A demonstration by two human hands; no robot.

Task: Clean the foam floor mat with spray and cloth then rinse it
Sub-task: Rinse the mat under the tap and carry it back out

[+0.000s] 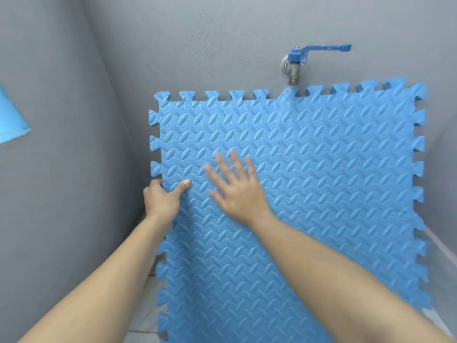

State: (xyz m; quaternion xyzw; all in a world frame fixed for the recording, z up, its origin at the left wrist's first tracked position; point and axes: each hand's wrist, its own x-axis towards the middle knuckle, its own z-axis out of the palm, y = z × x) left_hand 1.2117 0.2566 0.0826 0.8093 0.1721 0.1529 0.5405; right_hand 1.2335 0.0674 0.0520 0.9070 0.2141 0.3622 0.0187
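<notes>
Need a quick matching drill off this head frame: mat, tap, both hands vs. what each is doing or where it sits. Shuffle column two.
Column 1:
1. left hand
2. right hand
3. tap
4. foam mat

Column 2:
A. on the grey wall above the mat's top edge
B. flat, fingers spread, on the mat's face
C. gripping the mat's left edge
D. upright, leaning at the wall

Pairs: 1-C, 2-B, 3-A, 4-D

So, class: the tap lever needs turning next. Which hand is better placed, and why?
The right hand: it lies open and free on the mat, nearer the tap lever up right. The left hand grips the mat's edge.
</notes>
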